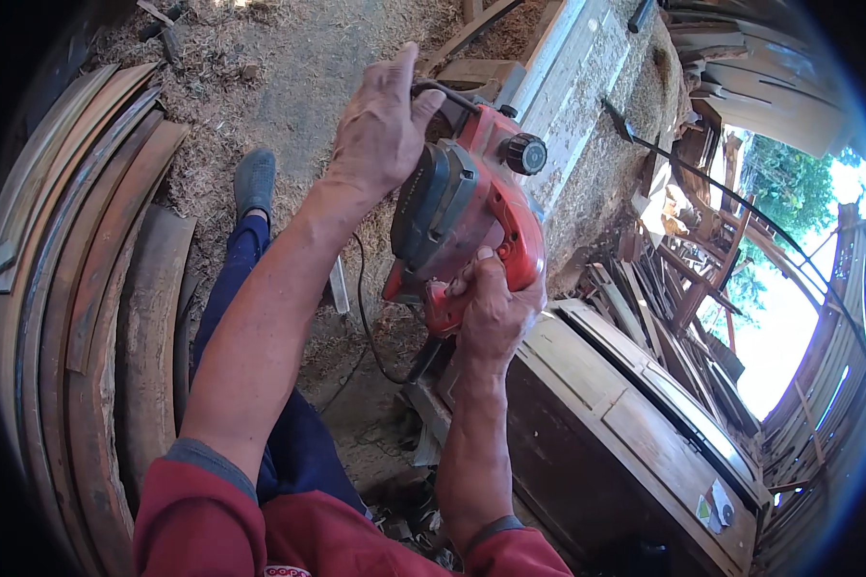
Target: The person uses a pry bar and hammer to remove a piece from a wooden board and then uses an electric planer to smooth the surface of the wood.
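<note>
A red electric planer [496, 207] with a black front knob and a dark grey side cover is in the middle of the view. My right hand [496, 308] is wrapped round its rear handle. To the left of the planer's front end is my left hand [380, 130], its index finger and thumb stretched apart; whether it touches anything cannot be told. Beyond the planer a long pale board [573, 91] runs away up the view. A dark cord [364, 288] hangs down beside the planer, and its lower end is hard to follow.
Long planks [96, 288] are stacked along the left. Wood shavings [207, 125] cover the floor around my shoe [255, 180]. A wooden cabinet-like piece [635, 423] lies at lower right, with scrap wood [688, 337] piled behind it. A thin dark rod [731, 197] crosses the right side.
</note>
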{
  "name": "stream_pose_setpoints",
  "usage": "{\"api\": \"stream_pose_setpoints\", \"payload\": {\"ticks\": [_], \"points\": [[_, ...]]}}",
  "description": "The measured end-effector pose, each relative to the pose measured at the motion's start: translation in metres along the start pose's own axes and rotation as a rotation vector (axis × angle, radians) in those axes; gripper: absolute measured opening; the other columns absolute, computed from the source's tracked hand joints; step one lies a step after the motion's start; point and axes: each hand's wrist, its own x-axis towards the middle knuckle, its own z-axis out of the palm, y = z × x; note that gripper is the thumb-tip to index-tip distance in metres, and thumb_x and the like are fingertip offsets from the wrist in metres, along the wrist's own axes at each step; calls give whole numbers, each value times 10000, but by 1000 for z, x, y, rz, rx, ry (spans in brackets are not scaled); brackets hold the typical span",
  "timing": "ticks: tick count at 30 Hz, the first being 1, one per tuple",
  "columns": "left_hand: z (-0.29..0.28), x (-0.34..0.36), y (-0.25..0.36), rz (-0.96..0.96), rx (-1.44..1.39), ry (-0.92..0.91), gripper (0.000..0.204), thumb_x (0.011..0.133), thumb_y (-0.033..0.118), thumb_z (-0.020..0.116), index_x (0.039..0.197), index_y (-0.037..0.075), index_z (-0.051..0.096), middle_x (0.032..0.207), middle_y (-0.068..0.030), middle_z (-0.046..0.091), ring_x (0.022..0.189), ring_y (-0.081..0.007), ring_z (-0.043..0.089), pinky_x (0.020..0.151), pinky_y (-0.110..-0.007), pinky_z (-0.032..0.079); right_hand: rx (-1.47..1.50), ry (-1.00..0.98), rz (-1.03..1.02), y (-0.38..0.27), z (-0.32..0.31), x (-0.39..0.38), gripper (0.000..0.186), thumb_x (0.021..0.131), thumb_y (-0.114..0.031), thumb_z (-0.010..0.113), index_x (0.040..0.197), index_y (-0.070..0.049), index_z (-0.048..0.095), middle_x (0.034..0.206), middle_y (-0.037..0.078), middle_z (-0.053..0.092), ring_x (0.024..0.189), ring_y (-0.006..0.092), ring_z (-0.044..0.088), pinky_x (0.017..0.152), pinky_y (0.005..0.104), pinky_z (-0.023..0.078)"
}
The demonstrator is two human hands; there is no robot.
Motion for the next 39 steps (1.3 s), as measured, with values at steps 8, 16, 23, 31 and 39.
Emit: {"api": "stream_pose_setpoints", "payload": {"ticks": [8,16,23,31,39], "points": [[-3,-162,-10,-536,-312,-200,472,1047,397,465,1251,-24,531,1044,-218,607,966,-340,628,854,-412,496,-3,-8,-40,-25,16,46,82,902,-50,598,944,10,564,649,65,558,501,144,554,473,288,485],[17,-157,20,-475,-400,-648,372,948,335,634,989,-35,639,872,-212,670,780,-331,663,742,-415,504,25,-25,-52,-48,28,99,107,853,-81,625,868,-3,554,658,68,561,487,147,543,435,298,480],[47,-123,28,-505,-196,-609,404,895,360,689,848,-40,659,777,-263,666,768,-427,670,711,-464,509,9,-19,-73,-63,41,148,99,867,-51,605,930,12,561,630,57,561,443,134,535,383,280,430],[56,-84,31,-499,-176,-604,469,853,409,725,820,-53,651,783,-279,660,767,-430,668,723,-474,510,30,-27,-109,-85,54,204,158,828,-46,626,956,23,565,658,72,574,466,152,549,398,284,448],[41,-103,18,-557,-191,-844,430,816,355,711,888,-67,678,837,-283,671,808,-425,677,762,-478,516,80,-54,-133,-97,61,239,108,809,-49,627,876,20,577,664,93,584,483,171,565,405,308,467]]}}
